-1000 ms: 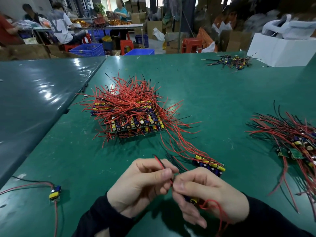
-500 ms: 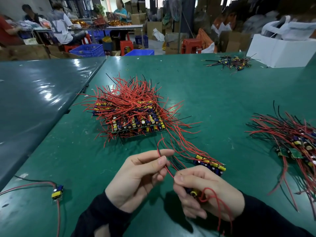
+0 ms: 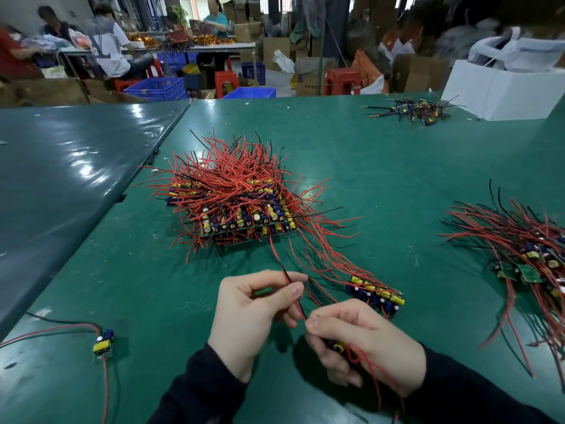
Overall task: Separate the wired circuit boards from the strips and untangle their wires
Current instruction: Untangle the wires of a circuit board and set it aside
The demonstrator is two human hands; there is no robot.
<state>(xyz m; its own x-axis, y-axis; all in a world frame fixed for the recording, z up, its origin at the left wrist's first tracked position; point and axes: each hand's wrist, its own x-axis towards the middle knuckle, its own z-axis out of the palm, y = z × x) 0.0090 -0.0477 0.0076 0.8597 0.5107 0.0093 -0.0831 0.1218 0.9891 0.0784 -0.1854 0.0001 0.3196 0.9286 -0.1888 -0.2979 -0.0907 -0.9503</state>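
A person's two hands work a small circuit board (image 3: pixel 335 346) just above a green table (image 3: pixel 382 166), near its front edge. The right hand (image 3: pixel 363 347) curls round the board, so only a blue-and-yellow end shows between its fingers; which way the board faces cannot be made out. The left hand (image 3: pixel 253 310), palm turned inward, pinches a red-and-black wire pair (image 3: pixel 293 293) between thumb and forefinger. The pair runs straight from the right hand's fingertips up and away, toward the big pile of boards and red wires (image 3: pixel 238 206) behind the hands. More red wire (image 3: pixel 379 374) loops over the right wrist and is cut off at the bottom edge. A strip of boards (image 3: pixel 377 293) lies just behind the right hand, long axis slanting right and toward the viewer, its wires trailing back to the pile. A single board (image 3: pixel 103 341) lies well left of the hands; another heap (image 3: pixel 526 249) to the right is cut off by the frame.
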